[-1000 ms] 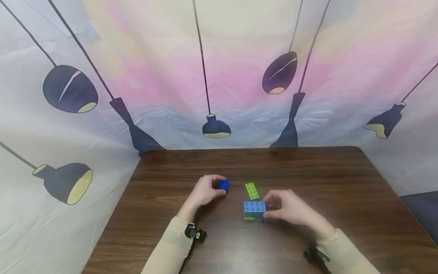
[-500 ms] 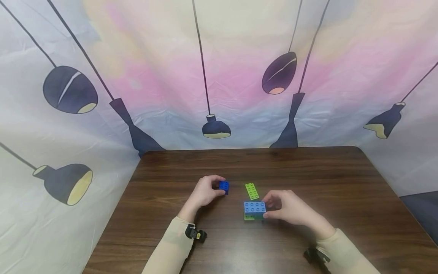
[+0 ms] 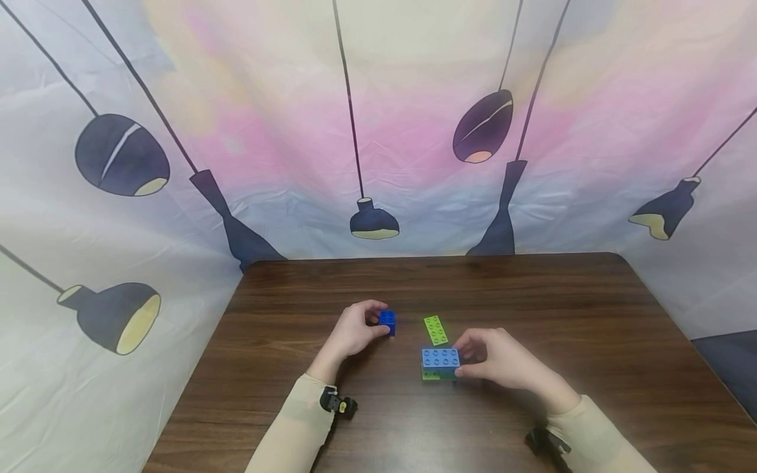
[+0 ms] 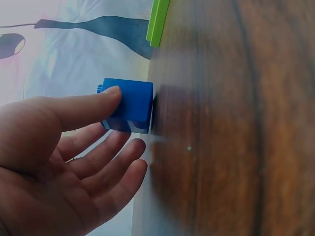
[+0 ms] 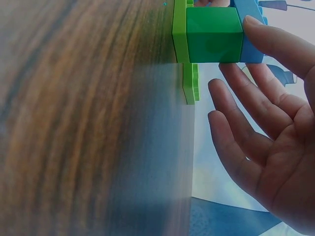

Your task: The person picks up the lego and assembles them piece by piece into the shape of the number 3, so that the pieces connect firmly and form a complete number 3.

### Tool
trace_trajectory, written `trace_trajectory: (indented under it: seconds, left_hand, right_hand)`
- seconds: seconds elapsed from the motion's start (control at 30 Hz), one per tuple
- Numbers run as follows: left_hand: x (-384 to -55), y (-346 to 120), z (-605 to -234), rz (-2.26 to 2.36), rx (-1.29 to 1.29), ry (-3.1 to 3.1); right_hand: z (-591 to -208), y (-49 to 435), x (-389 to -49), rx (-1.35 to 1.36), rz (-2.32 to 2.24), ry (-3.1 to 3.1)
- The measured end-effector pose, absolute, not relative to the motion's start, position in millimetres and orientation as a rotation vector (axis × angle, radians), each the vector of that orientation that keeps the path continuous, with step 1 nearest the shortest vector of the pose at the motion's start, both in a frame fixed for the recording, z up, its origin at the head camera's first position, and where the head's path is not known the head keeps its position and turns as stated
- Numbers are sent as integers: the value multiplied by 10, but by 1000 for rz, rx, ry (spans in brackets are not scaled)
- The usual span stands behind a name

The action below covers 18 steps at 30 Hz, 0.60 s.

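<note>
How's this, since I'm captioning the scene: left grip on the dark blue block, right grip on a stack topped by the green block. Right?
Wrong on top only: the light blue piece sits there, the green block beneath it, as the right wrist view shows.

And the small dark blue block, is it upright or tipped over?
Upright. The dark blue block shows its studs on top, while the left hand pinches it.

The brick (image 3: 388,320), stack (image 3: 440,359) and plate (image 3: 435,330) are showing smooth plastic, softly shiny, with studded tops. The bench (image 3: 236,368) is gleaming, its surface looking like smooth, streaked wood. The backdrop (image 3: 414,131) is hanging in creased, faintly glossy cloth; the sleeves (image 3: 296,424) are looking matt.
</note>
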<state>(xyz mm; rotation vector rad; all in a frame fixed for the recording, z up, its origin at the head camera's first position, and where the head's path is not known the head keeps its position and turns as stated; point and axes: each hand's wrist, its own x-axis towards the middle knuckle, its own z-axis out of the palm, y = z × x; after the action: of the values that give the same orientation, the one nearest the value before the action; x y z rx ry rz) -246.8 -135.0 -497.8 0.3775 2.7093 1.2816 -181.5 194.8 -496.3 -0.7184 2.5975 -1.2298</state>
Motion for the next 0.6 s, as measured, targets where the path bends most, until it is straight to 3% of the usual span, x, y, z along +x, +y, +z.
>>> trace_trajectory:
  seconds: [0.6]
  left_hand:
    - [-2460, -1303, -4934, 1348, 371, 2725]
  right_hand:
    - [-4948, 1950, -1811, -699, -1230, 2593]
